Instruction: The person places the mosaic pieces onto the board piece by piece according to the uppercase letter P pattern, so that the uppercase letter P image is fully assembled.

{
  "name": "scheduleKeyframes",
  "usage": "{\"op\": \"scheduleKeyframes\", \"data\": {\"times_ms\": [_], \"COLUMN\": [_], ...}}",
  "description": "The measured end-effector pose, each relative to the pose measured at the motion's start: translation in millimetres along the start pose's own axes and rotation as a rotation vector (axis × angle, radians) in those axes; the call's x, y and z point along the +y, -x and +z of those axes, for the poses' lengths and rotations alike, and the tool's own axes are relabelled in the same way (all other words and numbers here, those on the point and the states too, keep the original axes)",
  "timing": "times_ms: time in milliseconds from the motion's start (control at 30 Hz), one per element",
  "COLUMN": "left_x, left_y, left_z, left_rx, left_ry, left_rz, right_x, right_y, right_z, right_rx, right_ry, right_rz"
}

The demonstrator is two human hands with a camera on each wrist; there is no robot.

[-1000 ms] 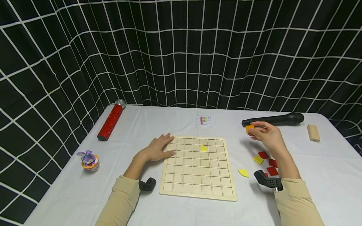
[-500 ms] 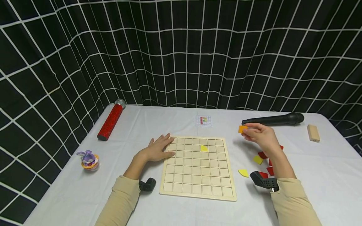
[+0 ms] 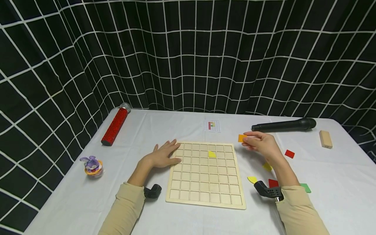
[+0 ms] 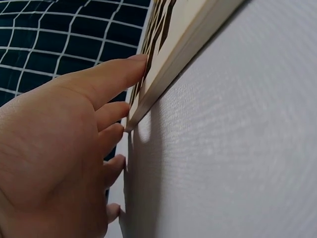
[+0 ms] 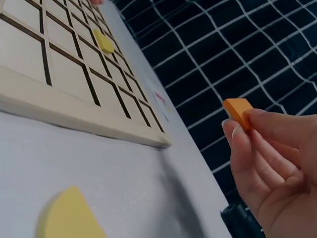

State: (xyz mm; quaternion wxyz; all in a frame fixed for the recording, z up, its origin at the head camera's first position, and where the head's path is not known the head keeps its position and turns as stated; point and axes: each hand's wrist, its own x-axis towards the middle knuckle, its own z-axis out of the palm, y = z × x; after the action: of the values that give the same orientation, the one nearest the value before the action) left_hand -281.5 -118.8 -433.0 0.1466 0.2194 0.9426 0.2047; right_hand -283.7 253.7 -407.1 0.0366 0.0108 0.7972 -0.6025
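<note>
Between the thumb and fingers of my right hand [image 3: 262, 145] is a small orange square tile [image 3: 242, 138], held above the table just right of the board. In the right wrist view the orange tile [image 5: 238, 112] stands out past the fingertips. My left hand [image 3: 160, 156] rests with fingers spread on the upper left edge of the wooden grid board [image 3: 205, 204]. One yellow tile [image 3: 212, 154] with a curved side sits in a cell of the board's second row. Another yellow quarter-round tile [image 3: 252, 180] lies on the table to the board's right.
Red tiles [image 3: 289, 153], a yellow square tile [image 3: 267, 166] and a green tile [image 3: 305, 187] lie around my right forearm. Behind the board is a printed pattern card [image 3: 211, 126]. Further out are a black microphone [image 3: 283, 125], wooden block [image 3: 325, 139], red microphone [image 3: 116, 124] and purple toy [image 3: 92, 166].
My right hand has moved left toward the board with the orange tile, uncovering a red and a green tile by the forearm. The left hand has stayed in place.
</note>
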Motion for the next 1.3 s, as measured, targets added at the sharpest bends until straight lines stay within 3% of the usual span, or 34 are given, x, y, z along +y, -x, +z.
{"op": "scheduleKeyframes", "data": {"times_ms": [667, 1300], "left_x": [0.4, 1.1], "left_y": [1.4, 2.0], "left_z": [-1.7, -3.0], "left_rx": [-0.021, 0.002], "left_ry": [-0.014, -0.008], "left_rz": [-0.039, -0.045], "right_x": [2.1, 0.5], "right_y": [-1.2, -0.8], "right_z": [16.9, 51.7], "right_rx": [-0.107, -0.219], "right_ry": [-0.193, -0.186], "right_rz": [-0.018, -0.001]}}
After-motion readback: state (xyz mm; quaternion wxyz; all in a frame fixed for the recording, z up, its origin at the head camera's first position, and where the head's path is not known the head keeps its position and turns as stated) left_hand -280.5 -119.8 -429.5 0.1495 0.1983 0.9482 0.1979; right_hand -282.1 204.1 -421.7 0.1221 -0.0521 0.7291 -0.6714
